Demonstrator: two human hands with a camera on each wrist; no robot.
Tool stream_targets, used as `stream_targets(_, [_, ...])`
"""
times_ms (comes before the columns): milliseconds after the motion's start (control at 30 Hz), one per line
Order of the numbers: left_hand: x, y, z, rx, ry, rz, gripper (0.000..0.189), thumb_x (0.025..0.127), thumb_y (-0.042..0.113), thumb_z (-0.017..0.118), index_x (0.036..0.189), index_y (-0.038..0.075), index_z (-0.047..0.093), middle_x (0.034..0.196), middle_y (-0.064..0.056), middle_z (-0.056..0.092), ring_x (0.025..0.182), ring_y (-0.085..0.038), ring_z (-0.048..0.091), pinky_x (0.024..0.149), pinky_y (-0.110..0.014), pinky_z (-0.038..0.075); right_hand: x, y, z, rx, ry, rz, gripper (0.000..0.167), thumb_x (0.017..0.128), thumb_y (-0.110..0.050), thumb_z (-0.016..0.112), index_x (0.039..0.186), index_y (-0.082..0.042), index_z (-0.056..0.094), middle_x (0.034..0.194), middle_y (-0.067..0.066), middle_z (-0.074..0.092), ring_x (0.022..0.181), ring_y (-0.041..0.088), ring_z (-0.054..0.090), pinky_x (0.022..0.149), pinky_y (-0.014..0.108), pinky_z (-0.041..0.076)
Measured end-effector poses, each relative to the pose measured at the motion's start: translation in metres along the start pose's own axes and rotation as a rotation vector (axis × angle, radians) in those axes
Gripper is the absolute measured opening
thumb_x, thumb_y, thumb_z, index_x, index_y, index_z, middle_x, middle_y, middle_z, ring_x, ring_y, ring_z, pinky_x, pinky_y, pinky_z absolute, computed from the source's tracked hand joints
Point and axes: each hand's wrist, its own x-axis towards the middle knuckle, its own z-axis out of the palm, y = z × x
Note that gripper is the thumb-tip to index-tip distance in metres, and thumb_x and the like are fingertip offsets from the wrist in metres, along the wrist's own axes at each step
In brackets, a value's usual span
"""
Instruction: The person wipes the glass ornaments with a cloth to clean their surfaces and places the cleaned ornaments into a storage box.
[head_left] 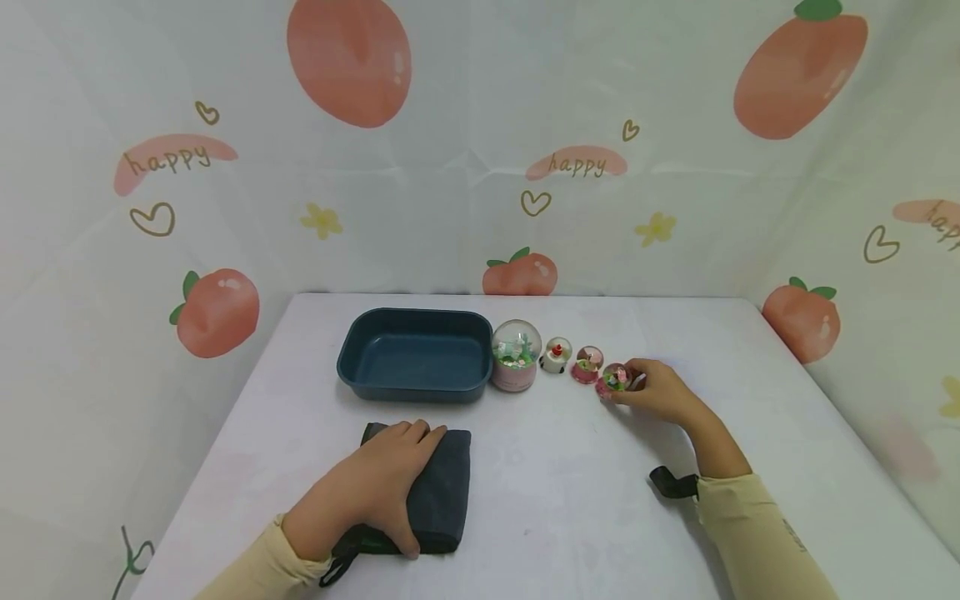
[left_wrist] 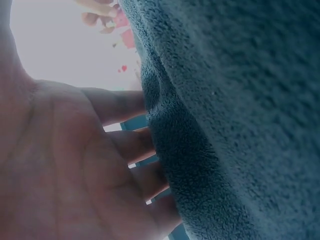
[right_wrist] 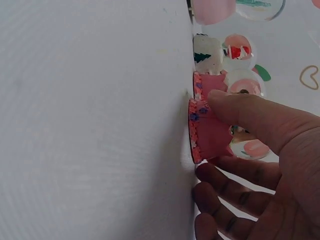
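Note:
My right hand (head_left: pixel 660 392) pinches the rightmost small snow globe (right_wrist: pixel 212 132) between thumb and fingers at its pink base, with the base down at the white tabletop. This globe ends a row: next to it stands another small pink-based globe (head_left: pixel 587 365), then a white-based one (head_left: pixel 556 355) with a red figure, then a large globe (head_left: pixel 515 357) on a pink base. A dark blue-green folded towel (head_left: pixel 450 492) lies at the front. My left hand (head_left: pixel 382 483) spans it, thumb at the near edge and fingers at the far edge; fingertips are hidden behind the cloth in the left wrist view.
Left of the large globe stands a dark blue rectangular tray (head_left: pixel 416 396), its side close against that globe. The white table (head_left: pixel 570 517) runs back to a cloth backdrop (head_left: pixel 450 208) printed with peaches. A black strap (head_left: pixel 672 483) hangs at the right wrist.

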Motion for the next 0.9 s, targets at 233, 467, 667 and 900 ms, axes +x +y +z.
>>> stream_targets(233, [0.000, 0.003, 0.002, 0.023, -0.004, -0.006, 0.142, 0.050, 0.070, 0.098, 0.162, 0.005, 0.040, 0.159, -0.017, 0.050, 0.146, -0.035, 0.049, 0.123, -0.055, 0.039, 0.002, 0.000, 0.001, 0.015, 0.003, 0.000, 0.048, 0.087, -0.028, 0.087, 0.119, 0.003, 0.068, 0.104, 0.013, 0.069, 0.091, 0.023, 0.064, 0.071, 0.032, 0.052])
stream_targets(467, [-0.001, 0.006, 0.006, 0.057, 0.031, 0.005, 0.137, 0.053, 0.068, 0.096, 0.161, 0.004, 0.041, 0.155, -0.015, 0.054, 0.140, -0.033, 0.053, 0.120, -0.054, 0.043, 0.000, -0.001, 0.002, 0.027, 0.016, -0.015, 0.044, 0.085, -0.021, 0.087, 0.116, 0.003, 0.068, 0.100, 0.013, 0.068, 0.084, 0.020, 0.061, 0.068, 0.030, 0.051])
stream_targets(667, [-0.001, 0.006, 0.008, 0.065, 0.064, 0.021, 0.132, 0.055, 0.065, 0.097, 0.159, 0.003, 0.043, 0.150, -0.014, 0.057, 0.135, -0.032, 0.057, 0.117, -0.053, 0.046, -0.003, -0.001, 0.003, 0.023, 0.026, -0.021, 0.048, 0.083, -0.022, 0.090, 0.118, 0.004, 0.069, 0.100, 0.013, 0.069, 0.086, 0.021, 0.063, 0.069, 0.031, 0.052])
stream_targets(900, [-0.001, 0.003, 0.009, 0.033, 0.076, 0.025, 0.131, 0.056, 0.063, 0.097, 0.160, 0.007, 0.040, 0.149, -0.012, 0.058, 0.134, -0.029, 0.057, 0.116, -0.054, 0.046, -0.009, -0.006, 0.002, 0.023, 0.050, -0.060, 0.042, 0.083, -0.021, 0.090, 0.113, 0.002, 0.072, 0.101, 0.012, 0.072, 0.092, 0.024, 0.070, 0.073, 0.031, 0.054])
